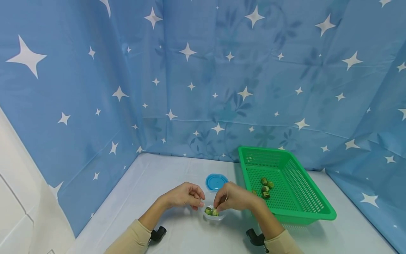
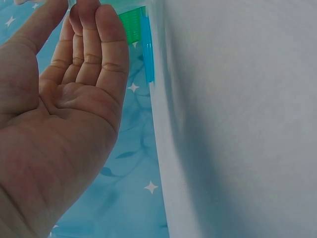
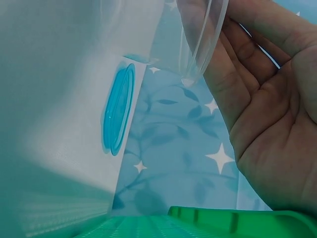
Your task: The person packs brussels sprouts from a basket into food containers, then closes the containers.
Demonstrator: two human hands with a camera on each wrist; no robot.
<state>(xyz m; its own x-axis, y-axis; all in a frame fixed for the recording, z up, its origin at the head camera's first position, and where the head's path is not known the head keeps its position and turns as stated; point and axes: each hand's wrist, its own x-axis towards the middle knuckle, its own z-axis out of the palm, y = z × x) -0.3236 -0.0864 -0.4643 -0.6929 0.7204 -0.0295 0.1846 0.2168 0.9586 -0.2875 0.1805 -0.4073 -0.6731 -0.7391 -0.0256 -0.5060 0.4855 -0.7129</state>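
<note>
Clear tub (image 1: 214, 218) on the white table (image 1: 165, 173), small sprouts inside it. Right hand (image 1: 235, 197) comes in from the tub's right side, fingers bent down over the rim, thumb and fingertips pinching a pale sprout (image 1: 215, 212) in the tub. Beside that one, a darker sprout (image 1: 208, 210) at the tub's left side. Left hand (image 1: 184, 194) at the tub's left, fingers loose and slightly bent, palm toward the tub, holding nothing; fingertips close by the rim, contact cannot be told. Blue lid (image 1: 216, 182) lies flat beyond the tub, apart from it. Green basket (image 1: 285, 185) to the right of the tub and reaching farther back; a loose cluster of sprouts (image 1: 265, 188) on its floor, on the side toward the tub. Starred blue curtain (image 1: 203, 102) hangs beyond the tub.
</note>
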